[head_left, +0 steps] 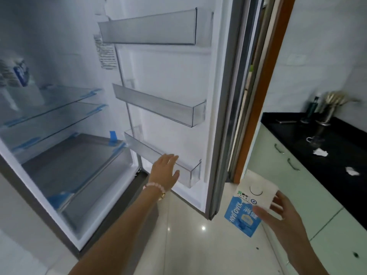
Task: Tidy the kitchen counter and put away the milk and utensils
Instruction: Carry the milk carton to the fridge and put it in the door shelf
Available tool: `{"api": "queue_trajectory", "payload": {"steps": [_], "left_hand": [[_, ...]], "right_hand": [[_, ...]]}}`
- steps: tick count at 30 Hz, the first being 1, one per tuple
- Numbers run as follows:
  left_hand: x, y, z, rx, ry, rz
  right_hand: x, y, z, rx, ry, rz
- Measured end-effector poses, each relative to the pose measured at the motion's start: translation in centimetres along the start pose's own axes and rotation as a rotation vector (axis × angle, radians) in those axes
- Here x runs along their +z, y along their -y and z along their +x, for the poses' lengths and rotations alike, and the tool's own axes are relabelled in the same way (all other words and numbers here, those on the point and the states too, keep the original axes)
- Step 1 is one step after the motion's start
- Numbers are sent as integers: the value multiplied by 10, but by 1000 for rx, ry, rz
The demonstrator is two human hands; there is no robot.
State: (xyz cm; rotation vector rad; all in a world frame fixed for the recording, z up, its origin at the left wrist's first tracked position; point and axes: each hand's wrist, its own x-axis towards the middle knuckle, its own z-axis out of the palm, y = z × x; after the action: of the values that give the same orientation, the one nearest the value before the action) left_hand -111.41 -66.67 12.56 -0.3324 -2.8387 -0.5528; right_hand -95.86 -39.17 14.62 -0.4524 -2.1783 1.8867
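A fridge stands open in front of me, its door (222,96) swung to the right. My left hand (165,169) reaches out with straight fingers at the lowest door bin (190,173), which looks empty. My right hand (278,211) grips a blue and white milk carton (248,207) low on the right, outside the door's edge. On the black counter (337,155) at the right stand a utensil holder (327,112) with several utensils and a dark bottle (313,108).
Two more clear door bins (158,104) hang above the lowest one. Glass shelves (53,108) and a drawer (79,175) fill the fridge's inside, with a blue and white package (19,74) at the far left. Crumpled paper scraps (320,152) and a glass cup (315,138) lie on the counter above pale green cabinets (297,185).
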Motion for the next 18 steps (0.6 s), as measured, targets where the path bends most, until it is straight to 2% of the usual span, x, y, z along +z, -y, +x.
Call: {"api": "queue_trajectory", "payload": {"steps": [3,5,8,15,18], "left_hand": [[19,7,52,41,200,129],[32,12,81,83,254,172],[38,17,110,164,215,229],[47,53,195,270,199,183],[67,72,209,304,50,64]], "right_hand": [[3,0,22,8,-55,0],[9,2,42,2,-104,0],[21,8,68,-7,-138,-11],[67,51,140,-84,-223,-28],[84,65,165,-131,-255,-39]]}}
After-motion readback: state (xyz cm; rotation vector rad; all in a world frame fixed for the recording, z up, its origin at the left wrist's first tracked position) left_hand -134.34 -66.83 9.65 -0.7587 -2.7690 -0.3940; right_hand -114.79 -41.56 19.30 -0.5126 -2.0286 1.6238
